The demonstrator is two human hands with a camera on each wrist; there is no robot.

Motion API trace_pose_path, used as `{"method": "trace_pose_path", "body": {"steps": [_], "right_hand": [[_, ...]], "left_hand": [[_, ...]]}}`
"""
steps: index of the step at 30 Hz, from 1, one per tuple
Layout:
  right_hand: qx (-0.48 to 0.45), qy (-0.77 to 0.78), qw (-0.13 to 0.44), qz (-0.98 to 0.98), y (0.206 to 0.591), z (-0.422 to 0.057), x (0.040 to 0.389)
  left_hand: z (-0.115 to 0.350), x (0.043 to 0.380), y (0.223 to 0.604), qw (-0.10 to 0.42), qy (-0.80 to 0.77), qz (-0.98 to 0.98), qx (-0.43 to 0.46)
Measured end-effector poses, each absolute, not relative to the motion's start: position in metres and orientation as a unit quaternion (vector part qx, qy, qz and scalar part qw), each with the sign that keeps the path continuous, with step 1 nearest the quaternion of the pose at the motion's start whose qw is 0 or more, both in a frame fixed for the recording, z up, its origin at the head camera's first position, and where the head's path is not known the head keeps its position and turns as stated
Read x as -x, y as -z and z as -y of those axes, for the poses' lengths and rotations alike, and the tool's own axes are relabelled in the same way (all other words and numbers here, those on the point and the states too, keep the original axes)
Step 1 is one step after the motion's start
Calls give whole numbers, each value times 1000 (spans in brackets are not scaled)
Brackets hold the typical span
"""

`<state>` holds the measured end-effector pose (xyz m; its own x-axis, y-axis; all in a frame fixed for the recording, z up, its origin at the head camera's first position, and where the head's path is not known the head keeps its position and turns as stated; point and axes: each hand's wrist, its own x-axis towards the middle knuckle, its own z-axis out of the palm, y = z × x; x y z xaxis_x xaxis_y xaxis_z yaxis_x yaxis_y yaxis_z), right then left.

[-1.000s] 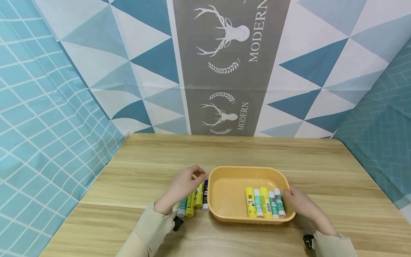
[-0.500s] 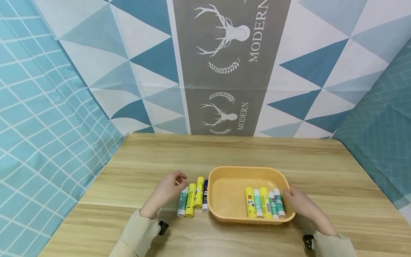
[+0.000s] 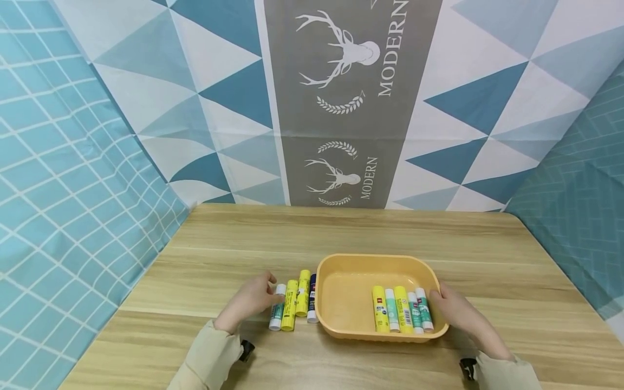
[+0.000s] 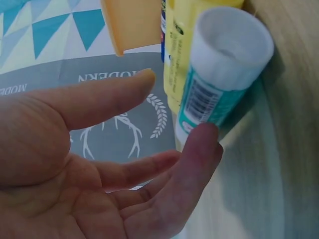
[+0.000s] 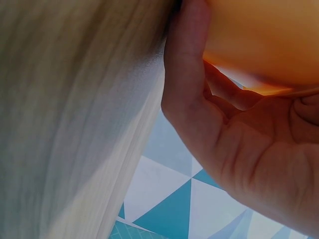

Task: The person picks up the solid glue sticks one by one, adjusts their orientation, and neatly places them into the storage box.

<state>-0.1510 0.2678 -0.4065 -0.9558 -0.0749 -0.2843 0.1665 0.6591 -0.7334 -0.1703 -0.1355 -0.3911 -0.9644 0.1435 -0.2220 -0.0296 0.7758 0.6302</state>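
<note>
My left hand is beside a teal-and-white glue stick, the leftmost of a row on the table. In the left wrist view a fingertip touches or nearly touches that glue stick, while the thumb stands apart from it, fingers loosely spread. To its right lie two yellow glue sticks and a dark blue glue stick. An orange-yellow plastic tray stands beside them. My right hand grips the tray's right end; in the right wrist view its fingers bend around the tray wall.
Inside the tray, several yellow and teal-and-white glue sticks lie side by side at the right. The wooden table extends to a patterned cloth backdrop, with blue checked cloth at the left.
My left hand has drawn back leftward from above the row, then come down beside the teal-and-white glue stick. The right hand and tray have stayed in place.
</note>
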Motion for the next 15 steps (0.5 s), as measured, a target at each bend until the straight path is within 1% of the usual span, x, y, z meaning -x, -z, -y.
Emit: {"method": "trace_pose_path", "body": {"steps": [15], "right_hand": [[-28, 415, 150, -897, 408, -268, 152]], "left_hand": [[133, 172, 403, 155, -353, -922, -30]]}}
